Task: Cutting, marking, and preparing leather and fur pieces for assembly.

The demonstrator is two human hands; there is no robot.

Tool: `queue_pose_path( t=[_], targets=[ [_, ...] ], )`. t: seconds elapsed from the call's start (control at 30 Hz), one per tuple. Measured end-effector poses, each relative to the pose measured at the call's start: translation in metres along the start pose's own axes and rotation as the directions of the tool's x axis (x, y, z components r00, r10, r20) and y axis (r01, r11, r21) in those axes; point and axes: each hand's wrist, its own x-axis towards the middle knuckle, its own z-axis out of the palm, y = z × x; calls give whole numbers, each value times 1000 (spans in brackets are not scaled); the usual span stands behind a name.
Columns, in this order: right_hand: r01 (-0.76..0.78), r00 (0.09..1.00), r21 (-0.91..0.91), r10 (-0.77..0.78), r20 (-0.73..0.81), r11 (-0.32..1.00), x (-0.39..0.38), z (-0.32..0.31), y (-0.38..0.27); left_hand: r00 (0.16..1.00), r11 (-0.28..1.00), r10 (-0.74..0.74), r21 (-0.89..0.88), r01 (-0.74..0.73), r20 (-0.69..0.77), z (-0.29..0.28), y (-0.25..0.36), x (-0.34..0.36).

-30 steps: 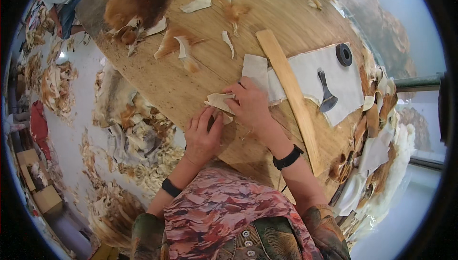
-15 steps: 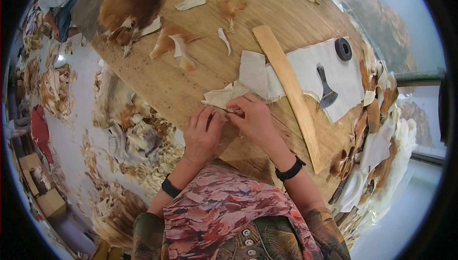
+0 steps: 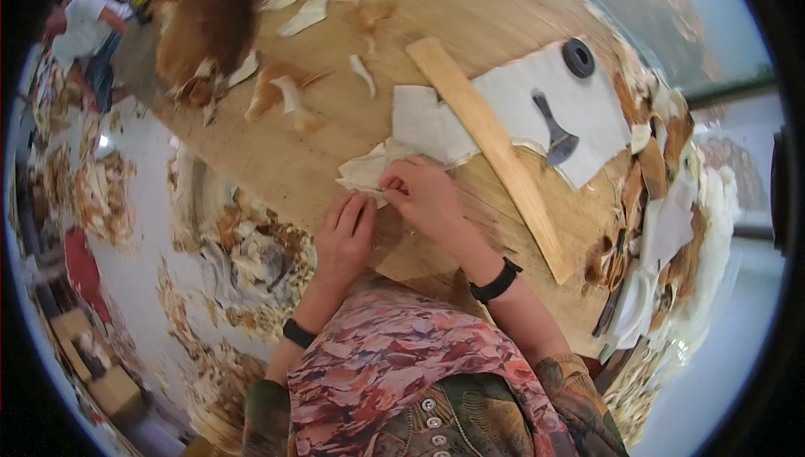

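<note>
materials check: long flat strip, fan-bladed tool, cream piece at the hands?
Long flat strip: probably wood, smooth; yellow-brown, plank-like.
Fan-bladed tool: likely metal, dark; thin flared blade, dull grey sheen.
Cream piece: seemingly hide, matte; soft folds, uneven edges, though cloth isn't ruled out.

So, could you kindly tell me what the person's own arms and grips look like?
The left grip and right grip are ungloved. Each wrist wears a black band, the left band and the right band. The sleeves are loose, stop near the elbows and carry a dark green and brown pattern.
</note>
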Motion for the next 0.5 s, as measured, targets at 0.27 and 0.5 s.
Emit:
queue_pose_path(
  t=[0.27, 0.5],
  targets=[
    [173, 982, 136, -161, -95, 976, -23, 9, 23, 997, 997, 65, -29, -66, -45, 10, -13, -14],
    [-219, 792, 615, 506, -341, 757, -160, -202, 95, 999, 999, 49, -13, -48, 18, 8, -8, -12]
  ],
)
